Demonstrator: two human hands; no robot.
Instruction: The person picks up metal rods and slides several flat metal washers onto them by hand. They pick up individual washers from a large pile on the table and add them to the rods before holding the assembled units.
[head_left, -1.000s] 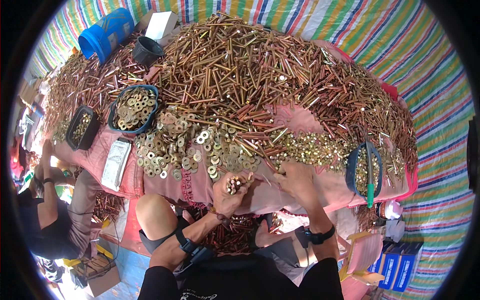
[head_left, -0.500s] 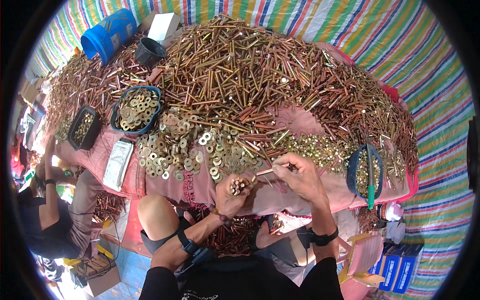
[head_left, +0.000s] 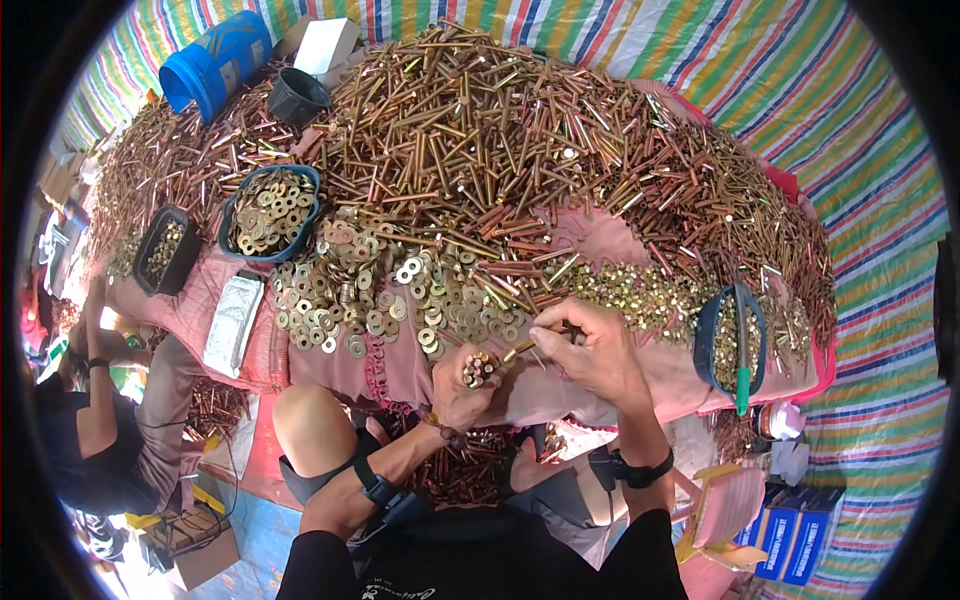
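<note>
My left hand point(head_left: 460, 388) is closed round a bundle of metal bolts point(head_left: 480, 369), their ends pointing up. One brass-coloured bolt point(head_left: 518, 351) juts out between my hands, beside that bundle. Just to the right, my right hand point(head_left: 592, 345) is closed, thumb and fingers pinched together at the far end of this bolt. What else its fingers cover is hidden. Beyond my hands lie loose washers point(head_left: 385, 300) on the left and small yellowish nuts point(head_left: 635, 298) on the right. A large heap of long bolts point(head_left: 450, 130) rises behind them.
Washers fill a blue basin point(head_left: 224, 236); nuts lie in a dark tub point(head_left: 143, 268). A green-handled tool point(head_left: 742, 390) rests across a basin of nuts point(head_left: 705, 350) at right. A blue bucket point(head_left: 225, 60) lies at the back left. Another person point(head_left: 95, 410) sits at far left.
My right hand has shifted slightly left and up, closer to my left hand. Less of the bolt shows between them. My left hand stays nearly still with its bundle.
</note>
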